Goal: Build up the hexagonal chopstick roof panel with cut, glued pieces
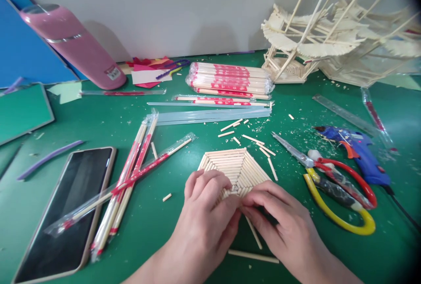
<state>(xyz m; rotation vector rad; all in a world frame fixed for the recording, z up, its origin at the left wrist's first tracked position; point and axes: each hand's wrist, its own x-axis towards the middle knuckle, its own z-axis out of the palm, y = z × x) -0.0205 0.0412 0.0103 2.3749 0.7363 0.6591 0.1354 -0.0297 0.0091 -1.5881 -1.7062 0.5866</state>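
Observation:
A polygonal panel of short wooden sticks [226, 161], laid in rings around a centre, lies flat on the green table. My left hand [210, 209] rests over its near left part, fingers curled on the panel. Against its near right side, my right hand [283, 218] has thumb and fingers pinched together; whatever is between them is hidden. The fingertips of both hands meet near the panel's centre. A loose stick [254, 232] pokes out below them, and another stick [253, 256] lies closer to me. Several cut pieces [259, 139] are scattered beyond the panel.
To the right lie scissors [342, 187] and a blue glue gun [357, 146]. On the left are a phone [66, 214] and wrapped chopsticks [123, 187]. Glue sticks [210, 115], a chopstick bundle [230, 80], a pink bottle [75, 47] and a stick model [296, 43] stand farther back.

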